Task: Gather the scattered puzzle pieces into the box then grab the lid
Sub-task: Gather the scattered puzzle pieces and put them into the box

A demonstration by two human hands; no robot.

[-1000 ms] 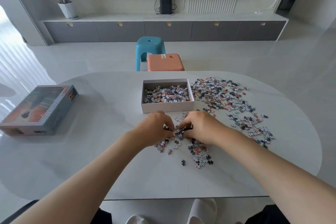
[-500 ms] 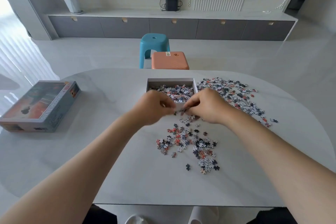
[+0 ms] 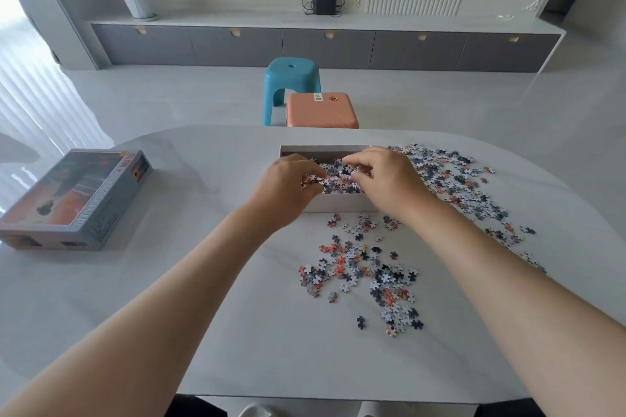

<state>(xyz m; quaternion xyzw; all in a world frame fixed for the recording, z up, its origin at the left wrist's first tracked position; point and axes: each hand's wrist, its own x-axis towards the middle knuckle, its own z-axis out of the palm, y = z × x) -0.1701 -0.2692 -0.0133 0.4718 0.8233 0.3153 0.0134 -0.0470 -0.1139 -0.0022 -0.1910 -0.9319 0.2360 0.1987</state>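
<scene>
An open white box holding puzzle pieces stands mid-table. Over it hover my left hand and my right hand, both above the box's inside. The left hand's fingers pinch a small clump of pieces over the box's left part. My right hand's fingers curl over the pieces in the box, some pieces under them. Loose puzzle pieces lie scattered in front of the box, and a wider spread of pieces runs to its right. The printed lid lies flat at the table's left edge.
The white oval table ends in a rounded front edge near me. Beyond its far side stand a blue stool and an orange stool. A long grey cabinet lines the back wall.
Both hands lifted a clump of pieces from the pile in front of the box and carried it forward over the box. The camera tilted slightly.
</scene>
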